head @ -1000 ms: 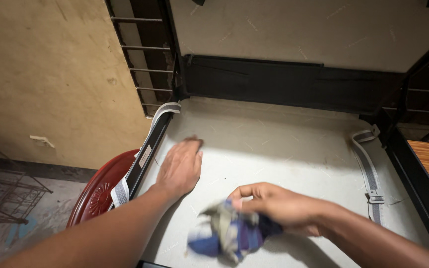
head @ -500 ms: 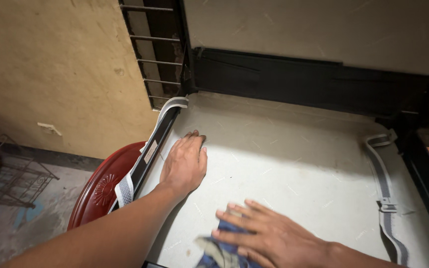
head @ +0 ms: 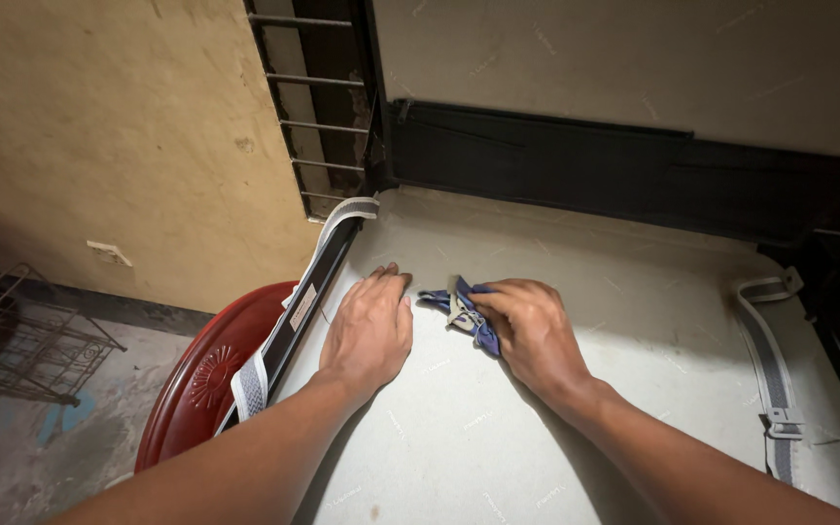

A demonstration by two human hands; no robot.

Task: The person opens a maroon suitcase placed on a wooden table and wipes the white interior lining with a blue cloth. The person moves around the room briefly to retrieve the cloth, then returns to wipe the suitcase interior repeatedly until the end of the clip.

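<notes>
An open suitcase lies in front of me, its pale lined floor facing up and its lid standing behind. My left hand rests flat, palm down, on the lining near the left wall. Just right of it my right hand presses a crumpled blue and beige cloth against the lining, fingers curled over it. The cloth pokes out to the left of the fingers, almost touching my left hand.
A grey packing strap lies along the suitcase's right side, another strap hangs over the left wall. A red plastic chair stands under the left edge. A wire rack sits on the floor by the yellow wall.
My right hand has carried the cloth from the near edge of the suitcase up and left, beside my left hand. The left hand stayed flat in place.
</notes>
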